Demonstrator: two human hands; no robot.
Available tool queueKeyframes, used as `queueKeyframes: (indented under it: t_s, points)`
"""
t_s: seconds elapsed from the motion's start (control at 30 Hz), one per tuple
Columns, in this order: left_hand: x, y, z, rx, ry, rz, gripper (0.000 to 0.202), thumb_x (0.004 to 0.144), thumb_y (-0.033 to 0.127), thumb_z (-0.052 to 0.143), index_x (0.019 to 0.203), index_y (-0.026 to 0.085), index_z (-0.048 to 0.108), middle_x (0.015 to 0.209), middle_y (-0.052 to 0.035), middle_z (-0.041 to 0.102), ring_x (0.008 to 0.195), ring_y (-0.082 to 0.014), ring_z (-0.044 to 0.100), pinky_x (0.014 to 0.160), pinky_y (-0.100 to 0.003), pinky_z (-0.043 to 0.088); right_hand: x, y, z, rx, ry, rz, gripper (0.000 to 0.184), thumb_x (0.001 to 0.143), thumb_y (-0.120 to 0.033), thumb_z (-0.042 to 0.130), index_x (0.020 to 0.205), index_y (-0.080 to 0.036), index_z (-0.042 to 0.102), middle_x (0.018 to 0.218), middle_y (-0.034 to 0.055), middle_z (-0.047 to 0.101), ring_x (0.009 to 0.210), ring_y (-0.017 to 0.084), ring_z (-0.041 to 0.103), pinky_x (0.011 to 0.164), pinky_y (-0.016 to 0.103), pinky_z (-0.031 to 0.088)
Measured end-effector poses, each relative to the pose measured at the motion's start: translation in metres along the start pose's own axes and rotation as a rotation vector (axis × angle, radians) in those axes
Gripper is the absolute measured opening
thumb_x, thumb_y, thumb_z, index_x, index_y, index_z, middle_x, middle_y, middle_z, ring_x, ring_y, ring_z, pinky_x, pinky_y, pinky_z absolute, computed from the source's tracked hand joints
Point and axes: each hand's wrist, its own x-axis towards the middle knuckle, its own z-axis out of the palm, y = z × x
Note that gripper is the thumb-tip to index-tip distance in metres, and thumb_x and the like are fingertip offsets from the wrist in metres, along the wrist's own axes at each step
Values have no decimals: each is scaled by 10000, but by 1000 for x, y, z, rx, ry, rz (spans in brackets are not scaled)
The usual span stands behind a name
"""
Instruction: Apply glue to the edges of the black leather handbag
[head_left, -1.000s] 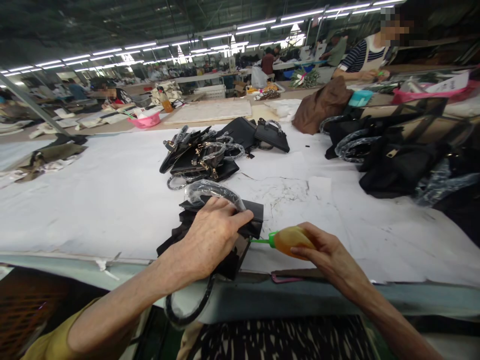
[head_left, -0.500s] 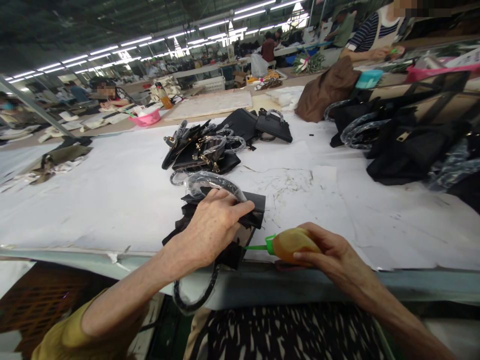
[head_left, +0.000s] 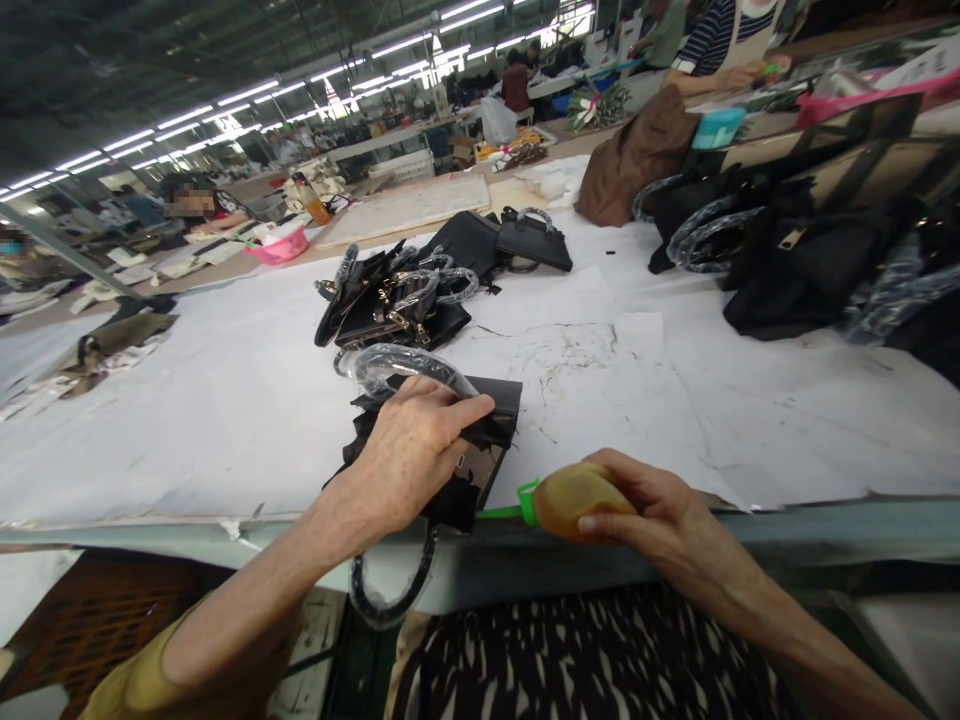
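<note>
My left hand (head_left: 417,440) is closed on a black handbag piece (head_left: 491,400) at the table's front edge; its underside fingers are hidden. One plastic-wrapped handle (head_left: 405,362) arches behind the hand, and a second wrapped handle (head_left: 375,600) hangs below the table edge. In my right hand (head_left: 649,505) is a squeeze bottle (head_left: 577,500) of amber liquid, held on its side with the green nozzle (head_left: 499,513) pointing left. The nozzle's tip is at the right lower edge of the handbag piece; whether it touches I cannot tell.
Behind my left hand lies a pile of black handbag parts (head_left: 397,300) with wrapped handles. Larger black bags (head_left: 810,260) crowd the right side, beside a brown cloth bundle (head_left: 637,160). A pink basin (head_left: 277,245) stands back left. Co-workers sit at tables beyond.
The nozzle has gone from over the handbag piece's dark lower flap to its right lower edge. My left hand keeps its hold. The whole view has shifted slightly.
</note>
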Motion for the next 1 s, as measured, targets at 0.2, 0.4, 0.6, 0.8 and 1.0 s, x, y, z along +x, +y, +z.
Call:
queueKeyframes:
  t_s: [0.2,0.4,0.6,0.8,1.0]
  points:
    - [3,-1,0,-11,2,-2,408,751,46,455,1092,206,610,870,-62,670,830,-209,581,765,-349,480,-3,11,-1,97,41,15,114,779,-318,626,846,-227,611,744,-18,579,687,176,513,607,269,394]
    - [3,0,0,-18,-8,-1,412,750,44,459,1098,205,607,886,-62,675,830,-210,583,771,-349,477,-5,19,-3,210,132,72,150,777,-339,632,851,-212,602,767,-15,600,722,175,508,649,273,388]
    - [3,1,-1,-13,-3,-13,417,736,39,462,1085,208,617,873,-58,675,822,-205,585,760,-335,475,-8,18,2,224,126,106,181,760,-364,634,856,-215,601,741,-15,599,689,170,496,617,266,378]
    - [4,0,2,-27,19,-2,412,729,30,464,1072,196,621,844,-59,675,789,-203,585,734,-329,474,-13,13,10,273,119,153,209,701,-375,656,807,-200,613,711,-7,593,667,178,527,613,270,410]
    - [8,-2,3,4,3,-10,409,716,29,459,1045,204,627,792,-45,663,763,-205,571,714,-327,460,-19,8,11,125,129,86,137,744,-331,643,826,-223,630,733,-17,601,698,181,550,624,259,423]
